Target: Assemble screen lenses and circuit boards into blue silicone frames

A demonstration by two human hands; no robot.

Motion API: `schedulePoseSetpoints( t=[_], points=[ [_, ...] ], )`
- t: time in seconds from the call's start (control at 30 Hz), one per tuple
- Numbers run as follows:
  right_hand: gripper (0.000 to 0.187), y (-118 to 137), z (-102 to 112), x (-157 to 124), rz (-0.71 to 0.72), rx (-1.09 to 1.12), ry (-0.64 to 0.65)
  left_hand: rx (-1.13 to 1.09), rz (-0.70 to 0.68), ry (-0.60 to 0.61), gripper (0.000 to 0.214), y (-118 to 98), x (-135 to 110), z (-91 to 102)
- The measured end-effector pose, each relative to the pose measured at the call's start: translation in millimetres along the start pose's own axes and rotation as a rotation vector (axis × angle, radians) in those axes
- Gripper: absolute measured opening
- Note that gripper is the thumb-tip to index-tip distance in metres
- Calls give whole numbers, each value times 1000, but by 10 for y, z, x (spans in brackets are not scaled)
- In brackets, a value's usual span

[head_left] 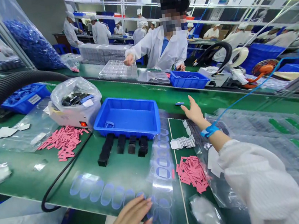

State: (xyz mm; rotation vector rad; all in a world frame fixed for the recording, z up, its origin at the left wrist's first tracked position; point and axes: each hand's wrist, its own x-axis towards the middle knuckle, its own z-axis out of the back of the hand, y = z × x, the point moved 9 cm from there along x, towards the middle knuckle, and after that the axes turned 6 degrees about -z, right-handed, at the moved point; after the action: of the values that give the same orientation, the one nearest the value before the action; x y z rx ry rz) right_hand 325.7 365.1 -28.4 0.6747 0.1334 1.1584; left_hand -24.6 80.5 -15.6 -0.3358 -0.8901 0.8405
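My right hand (194, 112) reaches far forward over the green conveyor belt (219, 100), fingers stretched toward a small blue part (179, 103) that lies just beyond them. A blue strap (209, 130) circles that wrist. My left hand (130, 221) rests at the near table edge with its fingers flat on a clear film strip of blue-rimmed oval pieces (160, 168). Neither hand holds anything. A blue tray (128, 117) stands ahead of me with one oval ring inside.
Black blocks (123, 146) line the tray's front. Pink strips lie in piles at left (63, 140) and right (192, 170), with white tags (182, 143) between. A bagged white device (74, 106) and black hose (2, 90) sit left. A white-coated person (162, 47) works opposite.
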Motion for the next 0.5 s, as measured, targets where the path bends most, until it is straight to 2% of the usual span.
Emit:
schedulePoseSetpoints(
  t=[0.07,0.13,0.2,0.27,0.33,0.4,0.5],
  points=[
    [46,-39,30,-111,7,5,31,16,19,3,37,21,-55,28],
    [40,28,117,-362,61,14,67,54,21,17,34,43,-119,47],
    [34,222,221,-738,160,22,115,124,-1,50,31,48,-180,37],
    [30,522,271,-1191,282,18,192,197,-34,106,29,40,-231,-13],
    [29,863,211,-1637,394,-13,297,239,-63,160,28,18,-266,-76],
    [30,1154,63,-1964,451,-82,361,256,-84,187,26,-17,-283,-114],
    [48,1416,-233,-2171,451,-209,391,260,-104,175,26,-76,-304,-99]
  ],
)
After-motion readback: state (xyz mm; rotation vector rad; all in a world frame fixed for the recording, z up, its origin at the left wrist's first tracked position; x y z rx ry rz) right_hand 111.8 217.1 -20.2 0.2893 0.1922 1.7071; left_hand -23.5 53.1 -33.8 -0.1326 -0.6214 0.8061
